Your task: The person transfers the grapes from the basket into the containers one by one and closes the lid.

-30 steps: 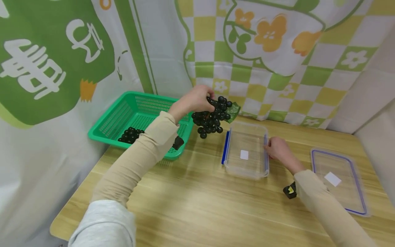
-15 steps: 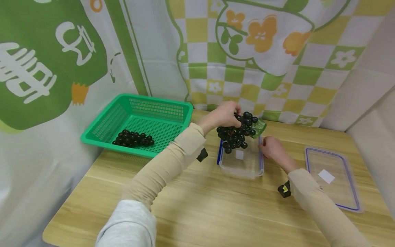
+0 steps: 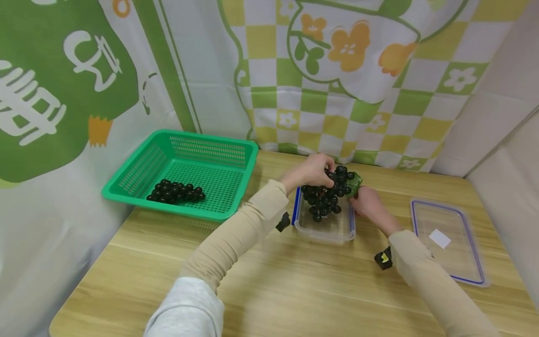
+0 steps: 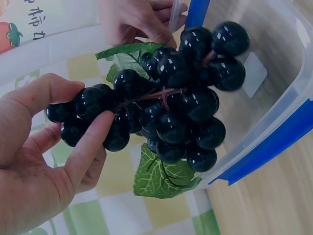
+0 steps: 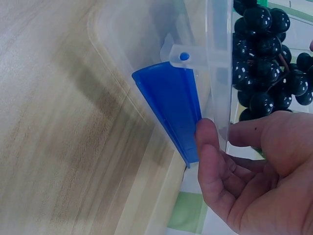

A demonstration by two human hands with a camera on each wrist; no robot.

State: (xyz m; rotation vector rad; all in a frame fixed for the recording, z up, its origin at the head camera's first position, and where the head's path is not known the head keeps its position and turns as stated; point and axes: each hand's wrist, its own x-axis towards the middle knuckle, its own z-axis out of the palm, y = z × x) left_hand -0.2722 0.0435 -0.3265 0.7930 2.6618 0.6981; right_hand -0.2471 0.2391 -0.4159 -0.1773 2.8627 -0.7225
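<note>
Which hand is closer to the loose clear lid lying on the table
The right. The right hand rests at the clear container's near-side edge, beside the lid. The left hand grips the grape bunch over the container's far side, farther from it.

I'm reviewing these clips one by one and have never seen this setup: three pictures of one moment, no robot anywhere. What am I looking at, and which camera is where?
No machine here: a person works with two bare hands and wears three cameras. The wide picture comes from the head, looking down at a light wooden table. The two close-ups come from cameras on the wrists.

The left hand pinches a bunch of black artificial grapes with green leaves and holds it over a clear rectangular plastic box with blue side clips. The left-wrist view shows the fingers round the bunch's upper end. The right hand steadies the box at its far right rim; its wrist view shows thumb and fingers at the wall by a blue clip.

Also on the table: a green perforated plastic basket holding a second black grape bunch, and the clear lid with a blue seal.
</note>
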